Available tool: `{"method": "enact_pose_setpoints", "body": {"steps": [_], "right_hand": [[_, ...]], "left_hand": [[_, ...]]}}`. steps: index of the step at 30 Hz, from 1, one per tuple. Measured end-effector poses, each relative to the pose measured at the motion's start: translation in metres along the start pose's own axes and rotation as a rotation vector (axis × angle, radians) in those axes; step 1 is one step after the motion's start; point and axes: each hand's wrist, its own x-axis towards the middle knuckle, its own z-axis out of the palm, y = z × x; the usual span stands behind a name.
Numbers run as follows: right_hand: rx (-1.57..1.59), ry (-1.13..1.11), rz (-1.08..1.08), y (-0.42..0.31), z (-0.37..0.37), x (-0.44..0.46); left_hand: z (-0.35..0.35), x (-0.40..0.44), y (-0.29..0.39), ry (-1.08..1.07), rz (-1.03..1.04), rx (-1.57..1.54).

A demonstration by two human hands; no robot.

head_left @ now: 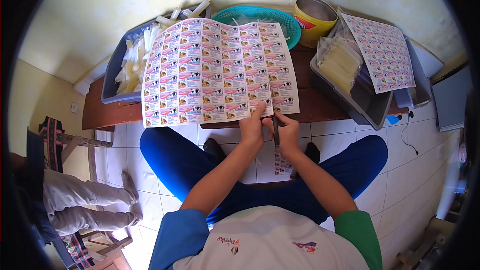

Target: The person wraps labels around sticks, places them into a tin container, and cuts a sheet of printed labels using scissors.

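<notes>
A large sheet of printed labels [215, 70] spreads out in front of me, over the wooden bench. My left hand [253, 126] pinches its lower edge, thumb on top. Just to the right, my right hand [285, 131] has its fingers wrapped round dark-handled scissors [276, 132], whose blades lie at the sheet's lower edge and are partly hidden. The two hands are close together. Below them, a narrow strip of labels [282, 162] shows near my right forearm.
A grey bin [112, 80] of filled plastic tubes stands left, a teal basket [295, 32] and yellow tin [314, 22] behind. At right, a grey crate [367, 107] holds pale packs beside another label sheet [382, 52]. A seated person's legs [85, 190] show at left.
</notes>
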Motion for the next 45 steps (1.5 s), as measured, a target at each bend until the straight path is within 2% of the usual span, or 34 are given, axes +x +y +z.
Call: {"method": "enact_pose_setpoints", "body": {"steps": [19,45], "right_hand": [[-0.064,0.029,0.005,-0.001,0.002,0.006],[0.014,0.049,0.003,0.004,0.004,0.02]], "left_hand": [[-0.003,0.0,-0.003,-0.023,0.018,0.033],[0.0,-0.007,0.001,-0.036,0.04,0.076]]}}
